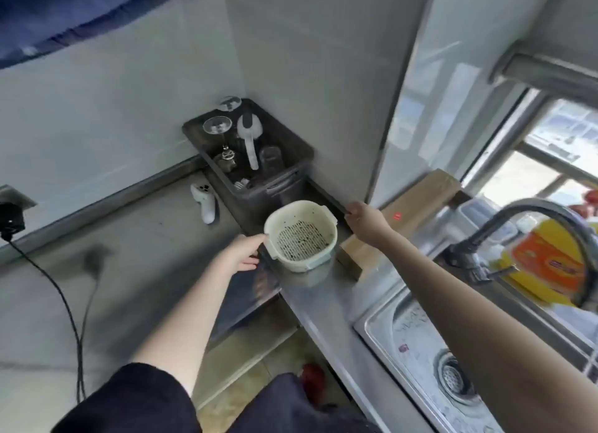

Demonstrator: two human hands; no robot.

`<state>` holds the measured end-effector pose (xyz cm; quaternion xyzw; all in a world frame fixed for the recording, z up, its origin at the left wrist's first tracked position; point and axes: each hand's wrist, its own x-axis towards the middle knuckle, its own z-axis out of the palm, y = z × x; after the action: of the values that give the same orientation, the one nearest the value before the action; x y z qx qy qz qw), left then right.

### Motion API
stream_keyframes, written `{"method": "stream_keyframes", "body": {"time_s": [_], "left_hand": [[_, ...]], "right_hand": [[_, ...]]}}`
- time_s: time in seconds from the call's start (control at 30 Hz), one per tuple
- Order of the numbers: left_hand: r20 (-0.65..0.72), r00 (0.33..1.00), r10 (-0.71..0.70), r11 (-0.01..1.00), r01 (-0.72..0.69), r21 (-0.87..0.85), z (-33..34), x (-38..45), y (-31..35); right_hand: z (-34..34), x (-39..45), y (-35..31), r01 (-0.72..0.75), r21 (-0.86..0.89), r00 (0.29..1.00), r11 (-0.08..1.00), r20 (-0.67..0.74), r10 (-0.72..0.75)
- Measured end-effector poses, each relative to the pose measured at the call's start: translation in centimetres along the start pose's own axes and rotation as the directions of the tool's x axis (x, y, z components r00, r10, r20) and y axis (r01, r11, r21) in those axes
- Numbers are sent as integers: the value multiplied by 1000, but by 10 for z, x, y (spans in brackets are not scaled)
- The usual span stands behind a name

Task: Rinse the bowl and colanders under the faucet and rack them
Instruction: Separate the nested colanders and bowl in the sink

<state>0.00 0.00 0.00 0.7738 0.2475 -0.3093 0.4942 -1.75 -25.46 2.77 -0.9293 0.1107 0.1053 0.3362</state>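
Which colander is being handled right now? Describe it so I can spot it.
Start at the steel sink and follow the counter ledge toward the dark dish tub in the corner. Just before it sits a cream plastic colander, the only perforated basket, with the left hand at its rim.

The colander (301, 235) is cream-white, its base a grid of dark slots. Behind it the rack bin (284, 186) is dark grey — the controller (204, 202) beside it white. The package (547, 267) by the grey faucet (530, 235) is yellow and orange.
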Motion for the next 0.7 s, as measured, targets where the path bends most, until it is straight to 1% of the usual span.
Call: {"method": "stream_keyframes", "body": {"time_s": [0.07,0.13,0.17,0.37,0.47,0.6,0.7], "left_hand": [[122,992,-29,999,32,-27,-2,14,6],[220,973,-67,997,74,-24,-3,25,9],[260,962,-87,995,95,-19,-4,31,11],[370,924,-99,979,158,-132,-10,57,11],[368,926,-84,989,123,-83,-11,61,11],[268,963,10,999,-22,41,-11,55,10],[211,973,90,988,-114,102,-15,41,6]], "right_hand": [[10,22,-3,-57,-25,998,998,18,57],[21,38,-2,-136,-52,987,989,82,140],[27,47,0,-145,-53,984,988,98,150],[47,68,-3,-186,-83,968,979,156,197],[51,70,-10,-200,-90,963,976,165,213],[51,65,-16,-218,-97,953,971,195,234],[44,52,-18,-228,-5,956,974,188,225]]}}
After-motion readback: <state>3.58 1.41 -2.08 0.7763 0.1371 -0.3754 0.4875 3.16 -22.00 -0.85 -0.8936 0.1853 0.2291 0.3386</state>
